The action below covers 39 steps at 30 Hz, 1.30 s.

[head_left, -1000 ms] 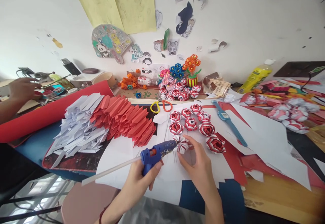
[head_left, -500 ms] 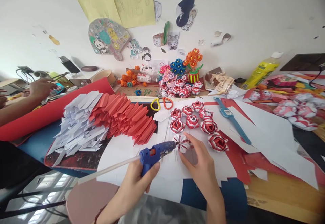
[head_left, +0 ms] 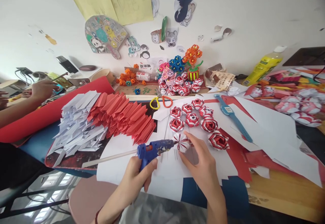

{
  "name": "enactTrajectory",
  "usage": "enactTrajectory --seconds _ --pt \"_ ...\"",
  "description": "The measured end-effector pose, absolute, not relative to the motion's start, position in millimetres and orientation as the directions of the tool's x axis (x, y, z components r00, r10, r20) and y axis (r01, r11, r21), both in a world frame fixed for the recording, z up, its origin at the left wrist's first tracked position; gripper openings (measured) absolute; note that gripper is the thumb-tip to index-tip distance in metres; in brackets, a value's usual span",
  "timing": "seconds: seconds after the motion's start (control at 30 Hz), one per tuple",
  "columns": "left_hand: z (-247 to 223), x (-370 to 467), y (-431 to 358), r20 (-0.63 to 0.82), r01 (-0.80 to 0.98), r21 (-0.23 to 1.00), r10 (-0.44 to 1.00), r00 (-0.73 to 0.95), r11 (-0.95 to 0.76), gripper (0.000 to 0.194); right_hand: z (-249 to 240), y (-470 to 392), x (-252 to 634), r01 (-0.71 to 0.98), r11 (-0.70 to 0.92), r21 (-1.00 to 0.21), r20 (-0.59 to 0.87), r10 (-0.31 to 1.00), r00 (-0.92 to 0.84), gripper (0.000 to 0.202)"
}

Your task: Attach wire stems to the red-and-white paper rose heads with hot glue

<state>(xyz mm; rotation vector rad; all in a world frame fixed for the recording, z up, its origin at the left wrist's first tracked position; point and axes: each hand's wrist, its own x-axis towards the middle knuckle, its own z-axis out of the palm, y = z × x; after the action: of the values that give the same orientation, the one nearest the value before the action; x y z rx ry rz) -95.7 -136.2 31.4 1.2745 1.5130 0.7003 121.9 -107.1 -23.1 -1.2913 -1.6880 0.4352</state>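
My left hand (head_left: 139,175) is wrapped round the handle of a blue glue gun (head_left: 154,151), with a long glue stick (head_left: 109,158) jutting from its back. The gun's nozzle meets the middle of a red-and-white paper flower (head_left: 181,143), which lies with its striped underside showing. My right hand (head_left: 199,158) grips that flower from the right between thumb and fingers. Behind it, several finished paper flowers (head_left: 192,119) sit on white paper, and a larger paper flower (head_left: 218,140) is to the right. Thin wires (head_left: 175,154) lie near the gun.
Piles of folded red paper (head_left: 124,117) and white paper pieces (head_left: 78,126) stand at left. Scissors (head_left: 161,103) and a blue watch (head_left: 232,117) lie beyond the hands. Another person's hand (head_left: 43,90) is at far left. A yellow bottle (head_left: 265,66) stands at the back right.
The glue gun has tipped nearer to level, its rear and glue stick shifting slightly. Its nozzle stays at the flower's centre, and my right hand keeps its hold. The view has shifted a little.
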Motion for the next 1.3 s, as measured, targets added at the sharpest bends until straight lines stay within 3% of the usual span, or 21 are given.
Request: enactTrajectory --seconds 0.2,0.77,0.93,1.3 --pt "36.5 -92.2 -137.3 -0.32 0.347 0.892 0.947 0.026 0.291 0.059 -22.2 -108.6 121.8 0.557 0.385 -0.736 0.452 0.892 -0.018 0.051" --pt "33.0 -90.6 -133.7 -0.432 0.02 0.902 0.902 0.004 0.432 0.044 -21.6 -110.5 121.5 0.566 0.376 -0.734 0.442 0.897 -0.024 0.05" --pt "36.9 -88.9 -132.4 -0.416 0.023 0.91 0.908 0.049 0.415 0.044 -21.7 -110.9 121.6 0.562 0.354 -0.748 0.416 0.909 -0.019 0.049" --pt "41.8 -82.6 -131.3 -0.349 0.022 0.937 0.937 -0.028 0.349 0.045 -25.0 -102.2 121.8 0.6 0.325 -0.731 0.378 0.925 -0.042 0.053"
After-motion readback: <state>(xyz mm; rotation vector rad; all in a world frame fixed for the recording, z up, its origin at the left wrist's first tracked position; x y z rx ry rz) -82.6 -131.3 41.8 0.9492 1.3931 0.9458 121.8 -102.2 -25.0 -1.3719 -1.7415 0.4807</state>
